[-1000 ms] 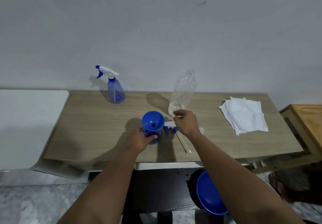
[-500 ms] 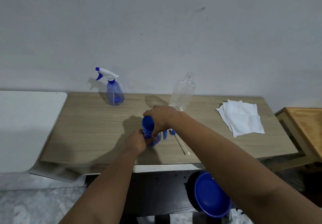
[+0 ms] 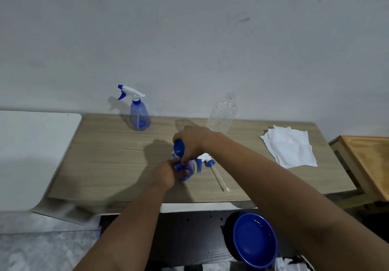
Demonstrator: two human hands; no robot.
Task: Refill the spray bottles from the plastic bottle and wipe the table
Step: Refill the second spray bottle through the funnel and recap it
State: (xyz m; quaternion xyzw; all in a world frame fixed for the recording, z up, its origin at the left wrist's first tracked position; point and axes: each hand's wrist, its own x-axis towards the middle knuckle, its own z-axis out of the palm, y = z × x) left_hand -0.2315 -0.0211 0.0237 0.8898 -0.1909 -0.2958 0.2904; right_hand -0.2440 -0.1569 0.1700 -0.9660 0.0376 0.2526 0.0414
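Biggest risk here imo: the right hand (image 3: 192,142) is clamped over the blue funnel (image 3: 179,149), and if it comes out crooked it could tip the open spray bottle (image 3: 186,170) that the left hand (image 3: 166,172) grips just under it, spilling on the bench (image 3: 109,161). The loose spray head (image 3: 205,159) lies right beside the right wrist, easy to knock. The plastic bottle (image 3: 222,116) stands just behind the right hand. Versus a second ago, the right hand has moved from the spray head onto the funnel.
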